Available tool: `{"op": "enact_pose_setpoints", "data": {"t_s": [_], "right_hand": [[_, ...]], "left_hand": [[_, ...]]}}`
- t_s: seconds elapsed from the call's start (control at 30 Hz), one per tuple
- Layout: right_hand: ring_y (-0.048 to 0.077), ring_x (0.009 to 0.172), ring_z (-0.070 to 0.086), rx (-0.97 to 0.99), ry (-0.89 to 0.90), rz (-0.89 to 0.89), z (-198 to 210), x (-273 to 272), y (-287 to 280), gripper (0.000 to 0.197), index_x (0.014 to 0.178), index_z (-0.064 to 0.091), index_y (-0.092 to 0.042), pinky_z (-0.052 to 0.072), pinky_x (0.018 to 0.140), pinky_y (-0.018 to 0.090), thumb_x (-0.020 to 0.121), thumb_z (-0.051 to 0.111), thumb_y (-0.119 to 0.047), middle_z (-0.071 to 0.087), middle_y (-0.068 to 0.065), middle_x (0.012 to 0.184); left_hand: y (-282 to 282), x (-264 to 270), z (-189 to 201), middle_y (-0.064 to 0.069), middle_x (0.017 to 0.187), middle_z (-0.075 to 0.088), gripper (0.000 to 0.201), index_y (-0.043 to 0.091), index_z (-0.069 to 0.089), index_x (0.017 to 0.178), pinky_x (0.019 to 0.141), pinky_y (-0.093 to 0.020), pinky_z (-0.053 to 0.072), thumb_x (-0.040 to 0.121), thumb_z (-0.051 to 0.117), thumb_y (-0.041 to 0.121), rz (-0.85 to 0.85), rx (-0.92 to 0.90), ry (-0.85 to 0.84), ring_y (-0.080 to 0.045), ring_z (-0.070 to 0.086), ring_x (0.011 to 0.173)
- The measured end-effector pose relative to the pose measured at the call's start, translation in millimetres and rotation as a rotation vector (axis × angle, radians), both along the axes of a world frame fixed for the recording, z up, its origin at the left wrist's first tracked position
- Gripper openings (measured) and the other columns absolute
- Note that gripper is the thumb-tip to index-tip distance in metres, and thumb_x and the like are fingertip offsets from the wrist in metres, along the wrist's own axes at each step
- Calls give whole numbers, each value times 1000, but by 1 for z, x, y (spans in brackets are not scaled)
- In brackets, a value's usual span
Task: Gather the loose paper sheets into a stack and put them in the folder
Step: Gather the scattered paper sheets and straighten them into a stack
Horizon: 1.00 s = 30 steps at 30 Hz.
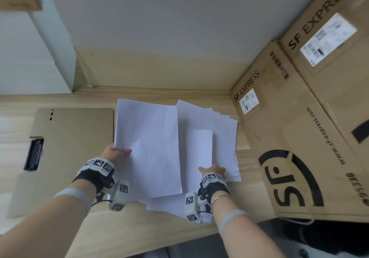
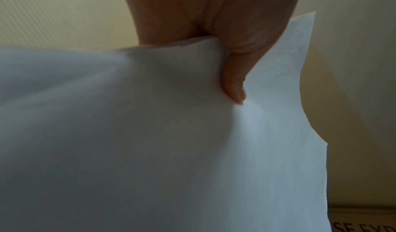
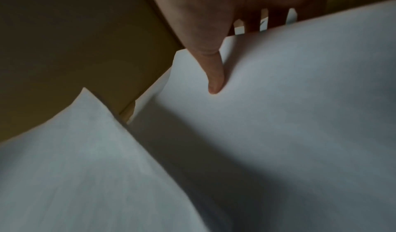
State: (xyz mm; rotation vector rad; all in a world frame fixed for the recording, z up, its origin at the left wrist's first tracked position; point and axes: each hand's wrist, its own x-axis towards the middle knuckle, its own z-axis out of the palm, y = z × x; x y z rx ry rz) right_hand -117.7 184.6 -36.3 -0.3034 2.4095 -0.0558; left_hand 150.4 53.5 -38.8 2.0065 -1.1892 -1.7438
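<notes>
Several white paper sheets (image 1: 223,138) lie fanned out on the wooden desk (image 1: 139,227). My left hand (image 1: 117,154) pinches the near left edge of a raised white sheet (image 1: 147,144), thumb on top; in the left wrist view the left hand (image 2: 214,49) has its thumb pressed on that sheet (image 2: 150,151). My right hand (image 1: 211,171) grips the near edge of the fanned sheets, thumb on top and fingers beneath, as the right wrist view shows with the right hand (image 3: 214,32) on the sheets (image 3: 289,100). A tan folder (image 1: 73,138) with a black clip (image 1: 34,154) lies open at the left.
Large SF Express cardboard boxes (image 1: 309,138) stand against the desk's right side, touching the papers' far corner. A wall (image 1: 159,28) closes the back. A white box (image 1: 30,58) stands at the back left. The desk's front edge runs near my forearms.
</notes>
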Motion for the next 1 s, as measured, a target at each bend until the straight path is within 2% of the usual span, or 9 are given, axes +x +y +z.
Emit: {"op": "enact_pose_setpoints", "data": {"t_s": [0.1,0.17,0.3,0.43,0.53,0.63,0.7,0.87,1.0], "right_hand": [[33,121,39,-22,18,7,-5,10,2,39,110,58,-7,42,97,40,83,65,-34,35,11,130],[34,119,41,-51,6,-2,-8,15,1,32,99,53,-6,44,97,39,83,67,-30,33,11,130],[34,111,58,-208,-49,-44,-9,14,3,51,128,41,-9,49,93,37,83,66,-14,41,14,135],[34,113,59,-373,-38,-172,2,-2,10,83,145,16,-29,49,88,37,82,64,-4,46,17,141],[34,125,50,-321,-38,-228,14,-16,11,91,149,7,-21,45,97,41,82,67,-7,42,18,144],[32,130,45,-201,-49,-206,17,-20,10,82,144,20,-3,41,101,40,81,71,-13,44,18,142],[33,128,48,-149,-67,-219,13,-17,8,75,137,29,1,41,101,42,79,73,-15,47,20,139],[34,123,52,-138,-71,-213,5,-17,3,69,131,36,2,44,99,42,77,75,-16,51,20,135],[32,127,46,-90,-27,-90,-2,-27,6,61,130,47,-3,42,102,41,81,69,-33,46,15,138]], "left_hand": [[5,1,-3,-30,108,64,41,-12,60,112,96,-48,47,81,68,14,0,26,8,-33,59,89],[8,1,-6,-30,108,64,41,-12,59,112,97,-50,46,81,68,13,1,30,10,-34,59,90],[10,1,-11,-22,91,64,39,-11,59,113,92,-45,47,83,66,13,-12,29,8,-33,58,89],[8,2,-12,-24,94,64,40,-11,59,112,87,-42,48,83,67,15,-8,21,3,-32,59,83],[7,1,-13,-16,75,62,40,-13,59,112,84,-43,49,82,67,13,-3,41,17,-29,59,71],[6,-2,-14,-14,71,59,37,-14,60,109,81,-40,47,83,66,11,-9,41,19,-26,57,66],[6,-3,-14,-16,74,61,38,-13,59,110,81,-39,47,83,66,12,-16,36,15,-28,58,70],[3,-1,-18,-17,80,61,40,-12,59,112,82,-38,47,83,66,14,-35,42,-11,-31,59,79],[0,0,-19,-22,91,62,41,-12,58,113,82,-39,47,83,67,14,-39,52,-23,-34,58,85]]}}
